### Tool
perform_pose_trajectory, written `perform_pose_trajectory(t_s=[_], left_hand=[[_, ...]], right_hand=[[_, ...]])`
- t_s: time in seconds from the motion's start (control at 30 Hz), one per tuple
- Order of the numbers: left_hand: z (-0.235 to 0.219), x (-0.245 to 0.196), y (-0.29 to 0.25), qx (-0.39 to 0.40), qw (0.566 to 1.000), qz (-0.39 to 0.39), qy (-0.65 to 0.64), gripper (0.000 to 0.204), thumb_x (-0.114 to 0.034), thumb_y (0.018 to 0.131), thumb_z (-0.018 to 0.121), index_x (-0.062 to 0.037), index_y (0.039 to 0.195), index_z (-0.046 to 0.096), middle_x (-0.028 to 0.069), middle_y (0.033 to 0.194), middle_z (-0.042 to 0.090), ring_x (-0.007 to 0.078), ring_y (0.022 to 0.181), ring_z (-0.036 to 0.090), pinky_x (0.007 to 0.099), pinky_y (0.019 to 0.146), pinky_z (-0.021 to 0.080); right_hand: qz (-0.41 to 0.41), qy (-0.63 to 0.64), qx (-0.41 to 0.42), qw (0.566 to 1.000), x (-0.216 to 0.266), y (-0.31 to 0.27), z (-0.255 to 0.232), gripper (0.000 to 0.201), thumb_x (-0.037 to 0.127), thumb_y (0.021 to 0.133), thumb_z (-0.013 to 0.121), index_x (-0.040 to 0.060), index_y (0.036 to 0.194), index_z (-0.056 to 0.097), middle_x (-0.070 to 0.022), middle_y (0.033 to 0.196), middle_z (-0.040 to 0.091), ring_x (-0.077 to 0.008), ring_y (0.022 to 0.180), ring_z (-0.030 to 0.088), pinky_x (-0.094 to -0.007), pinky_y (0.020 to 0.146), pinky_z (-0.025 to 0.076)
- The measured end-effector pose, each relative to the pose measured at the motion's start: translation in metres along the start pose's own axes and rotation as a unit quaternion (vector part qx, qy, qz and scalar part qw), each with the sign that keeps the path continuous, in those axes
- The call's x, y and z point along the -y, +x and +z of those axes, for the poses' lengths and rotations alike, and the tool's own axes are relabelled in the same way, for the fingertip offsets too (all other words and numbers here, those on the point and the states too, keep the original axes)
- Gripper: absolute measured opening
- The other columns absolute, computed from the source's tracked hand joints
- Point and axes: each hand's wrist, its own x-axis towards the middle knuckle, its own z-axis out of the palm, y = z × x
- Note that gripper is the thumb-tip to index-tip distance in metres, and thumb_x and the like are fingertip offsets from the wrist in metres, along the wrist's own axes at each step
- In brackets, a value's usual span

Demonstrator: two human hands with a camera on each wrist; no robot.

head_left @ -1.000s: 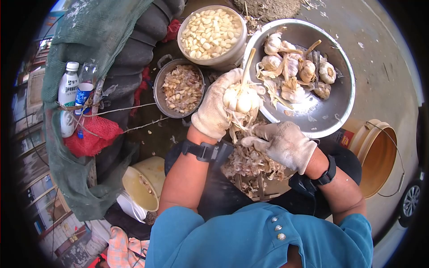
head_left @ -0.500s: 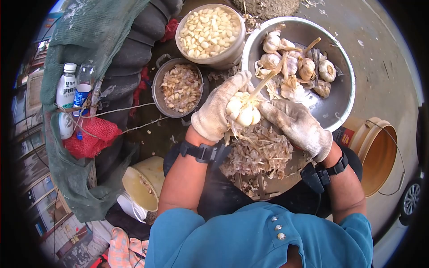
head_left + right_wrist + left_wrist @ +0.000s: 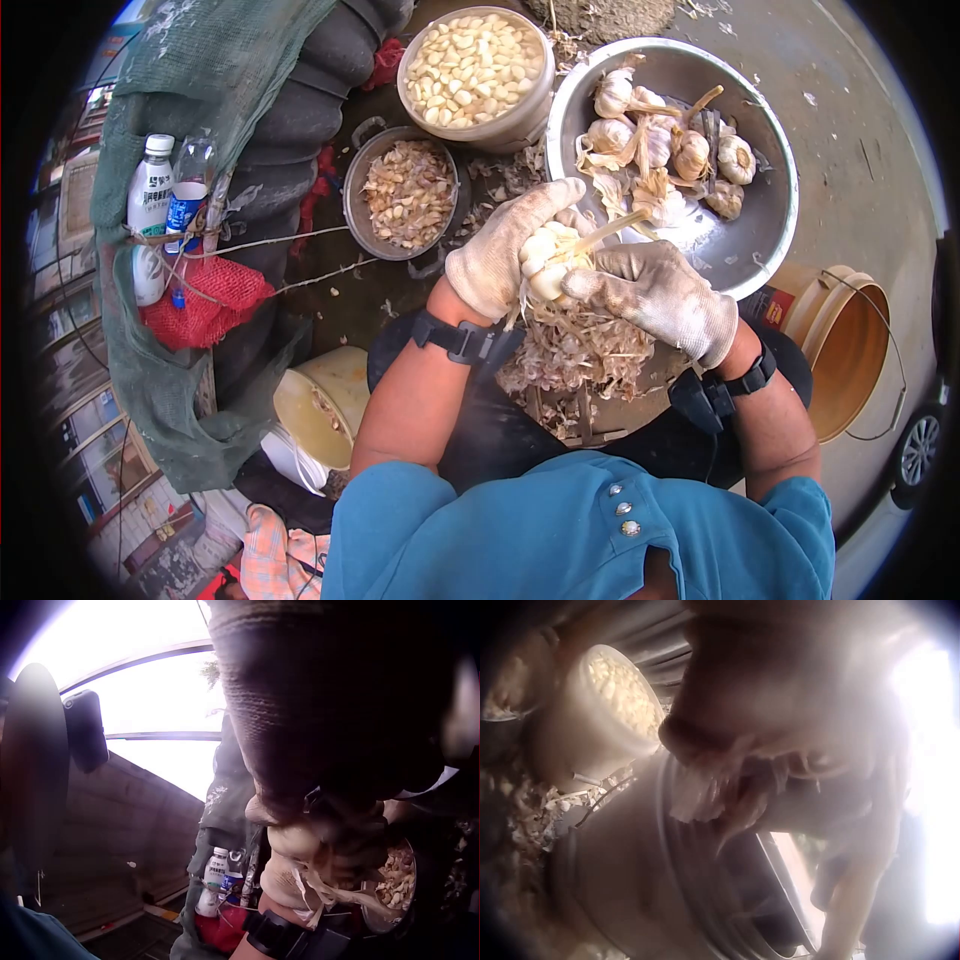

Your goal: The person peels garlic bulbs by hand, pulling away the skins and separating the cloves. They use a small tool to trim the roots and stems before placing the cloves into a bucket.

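Garlic bulb (image 3: 548, 262) sits gripped between both gloved hands, above a heap of papery skins (image 3: 575, 355). Left hand (image 3: 505, 250) curls round its left side; right hand (image 3: 655, 290) pinches cloves from the right. Steel bowl (image 3: 765, 235) of bulbs lies far right.

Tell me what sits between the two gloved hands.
In the head view, a garlic bulb sits between them: the left hand cups it while the right hand grips its other side, its stalk poking out above the right glove.
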Motion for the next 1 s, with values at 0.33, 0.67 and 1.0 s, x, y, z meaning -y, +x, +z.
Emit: perform_pose_trajectory(t_s=[0.33, 0.67, 1.0], left_hand=[[-0.01, 0.008, 0.009, 0.042, 0.999, 0.002, -0.031, 0.029, -0.027, 0.093, 0.061, -0.0007, 0.106, 0.061, 0.0107, 0.09, 0.068, 0.0177, 0.076, 0.067, 0.028, 0.068, 0.056], [-0.027, 0.027, 0.016, 0.123, 0.979, 0.156, 0.056, 0.03, -0.013, 0.097, 0.055, -0.0006, 0.124, 0.052, 0.0088, 0.103, 0.067, 0.0178, 0.091, 0.067, 0.0294, 0.079, 0.057], [0.012, 0.006, 0.005, 0.033, 0.993, 0.005, -0.115, 0.036, -0.032, 0.098, 0.045, -0.0014, 0.112, 0.059, 0.0125, 0.092, 0.069, 0.0211, 0.08, 0.069, 0.032, 0.071, 0.058]], right_hand=[[-0.025, -0.011, -0.032, 0.999, -0.003, -0.001, 0.007, 0.036, 0.03, 0.09, 0.066, -0.0023, 0.105, 0.068, -0.0165, 0.09, 0.071, -0.0169, 0.077, 0.066, -0.0331, 0.073, 0.054], [-0.06, -0.011, -0.09, 0.994, 0.008, -0.003, 0.015, 0.03, 0.022, 0.09, 0.065, -0.0003, 0.11, 0.067, -0.0183, 0.089, 0.07, -0.0198, 0.076, 0.067, -0.0333, 0.072, 0.054], [-0.213, -0.377, -0.219, 0.874, 0.009, -0.005, 0.011, 0.029, 0.036, 0.085, 0.068, 0.0079, 0.093, 0.066, -0.0119, 0.063, 0.06, -0.0314, 0.062, 0.063, -0.0413, 0.057, 0.049]])
